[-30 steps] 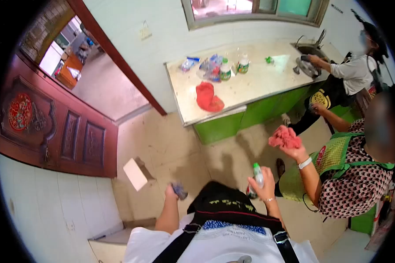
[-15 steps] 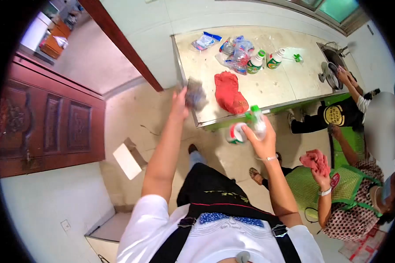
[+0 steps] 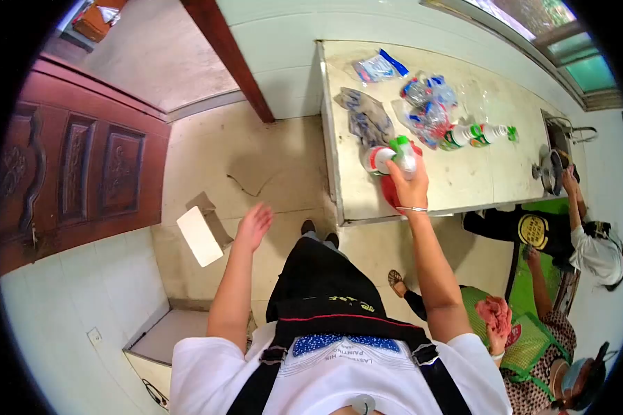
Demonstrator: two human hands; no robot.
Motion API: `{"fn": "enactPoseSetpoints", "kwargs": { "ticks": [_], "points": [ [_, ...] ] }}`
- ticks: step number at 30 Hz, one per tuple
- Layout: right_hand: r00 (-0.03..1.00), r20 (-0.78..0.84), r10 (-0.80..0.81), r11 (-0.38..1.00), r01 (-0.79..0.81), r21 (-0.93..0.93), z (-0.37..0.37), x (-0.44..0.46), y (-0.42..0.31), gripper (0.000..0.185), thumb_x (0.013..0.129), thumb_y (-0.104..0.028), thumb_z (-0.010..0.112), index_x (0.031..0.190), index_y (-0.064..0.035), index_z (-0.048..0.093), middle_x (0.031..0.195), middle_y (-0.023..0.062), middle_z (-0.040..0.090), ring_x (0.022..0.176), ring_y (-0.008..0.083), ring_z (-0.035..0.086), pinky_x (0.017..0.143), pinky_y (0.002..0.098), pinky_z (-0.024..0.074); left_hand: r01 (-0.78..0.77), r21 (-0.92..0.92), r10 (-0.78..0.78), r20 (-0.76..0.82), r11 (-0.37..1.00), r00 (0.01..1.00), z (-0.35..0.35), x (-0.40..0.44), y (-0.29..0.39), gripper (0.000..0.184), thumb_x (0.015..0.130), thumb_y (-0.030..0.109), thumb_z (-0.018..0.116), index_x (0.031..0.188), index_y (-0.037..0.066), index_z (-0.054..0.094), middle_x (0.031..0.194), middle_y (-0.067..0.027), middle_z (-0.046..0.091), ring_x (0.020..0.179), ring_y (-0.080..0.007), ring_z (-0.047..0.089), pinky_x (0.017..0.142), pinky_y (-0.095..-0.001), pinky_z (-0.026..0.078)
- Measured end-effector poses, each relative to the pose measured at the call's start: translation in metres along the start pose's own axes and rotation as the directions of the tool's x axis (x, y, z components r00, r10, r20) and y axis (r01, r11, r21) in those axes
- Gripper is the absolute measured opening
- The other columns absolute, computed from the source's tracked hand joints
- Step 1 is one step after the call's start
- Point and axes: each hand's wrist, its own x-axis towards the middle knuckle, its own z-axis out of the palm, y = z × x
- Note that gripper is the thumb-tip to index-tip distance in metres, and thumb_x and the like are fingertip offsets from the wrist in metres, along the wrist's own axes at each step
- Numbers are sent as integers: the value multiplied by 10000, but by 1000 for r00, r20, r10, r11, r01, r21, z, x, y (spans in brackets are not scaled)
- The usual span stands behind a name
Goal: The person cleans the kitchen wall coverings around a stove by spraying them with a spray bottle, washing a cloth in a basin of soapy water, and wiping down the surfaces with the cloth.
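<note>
My right hand grips a white spray bottle with a green and clear head, low over the counter's front left part. A red cloth lies on the counter, partly hidden by that hand and the bottle. Behind them, a crumpled grey cloth rests near the counter's left edge. My left hand hangs over the floor, fingers stretched out, holding nothing. Two more white bottles with green tops, the nearer bottle and the farther bottle, are beside several clear plastic items.
A blue-and-white packet lies at the counter's back left. On the floor is an open white box. At right, one person holds a pink cloth; another handles a pan near the sink. A wooden door stands at left.
My left hand has let go of the grey cloth, now on the counter, and drawn back. My right hand has moved the spray bottle forward over the red cloth. The view has shifted.
</note>
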Motion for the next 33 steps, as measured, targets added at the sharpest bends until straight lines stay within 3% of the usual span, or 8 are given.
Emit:
{"fn": "enactPoseSetpoints", "kwargs": {
  "ticks": [9,15,16,17,20,25,29,33],
  "points": [
    [980,89,179,984,-179,-9,15,12,14,398,757,-190,742,1066,-2,577,984,97,554,882,217,549,793,308,443,-124,-375,-132,-588,919,798,-237,-100,12,211,889,186,525,1047,45,528,1002,-76,577,925,-217,555,827,-340,474],
    [853,15,522,840,-511,-180,25,-12,-19,472,766,-169,744,1134,17,515,946,89,603,801,163,574,740,283,466,-126,-483,-159,-506,867,848,-286,-91,59,182,858,183,572,951,26,565,957,-77,594,889,-216,566,814,-344,487],
    [955,-44,293,874,-286,-392,26,-25,3,431,772,-151,735,1109,8,520,943,94,617,760,159,582,676,296,485,-125,-470,-153,-509,874,847,-289,-97,72,178,856,177,579,940,20,569,940,-82,598,883,-219,567,810,-344,491],
    [778,43,626,779,-627,18,31,-46,-5,442,779,-139,721,1139,-5,500,955,108,612,755,174,591,617,287,487,-194,-480,-114,-541,856,833,-303,-98,94,178,856,177,579,940,20,569,940,-82,598,883,-219,567,810,-344,491],
    [432,3,902,426,-889,-167,58,-88,26,713,782,-125,707,1347,-59,277,1116,151,522,644,219,611,456,337,504,-174,-441,-126,-570,880,812,-305,-71,155,166,873,157,567,960,16,566,945,-95,599,864,-216,572,765,-329,502],
    [535,313,784,613,-744,-264,136,-77,18,694,779,-123,703,1333,-62,290,1096,152,485,621,219,601,487,333,523,-254,-389,38,-484,885,874,-281,-24,258,147,883,164,559,937,32,594,857,-85,625,752,-197,599,689,-315,517],
    [805,486,341,862,-61,-503,247,3,-35,523,758,-136,698,1221,-42,474,1108,169,512,726,249,605,640,350,518,-239,-335,180,-198,912,964,-249,77,366,155,901,207,547,938,70,611,877,-68,648,784,-182,625,671,-299,524],
    [762,565,317,931,-137,-338,385,115,-116,417,766,-149,677,1142,-29,543,1087,169,533,818,264,593,735,377,497,-255,-403,220,-131,879,967,-216,153,468,199,912,212,522,1027,59,576,926,-81,641,827,-207,620,737,-330,520]
  ]
}}
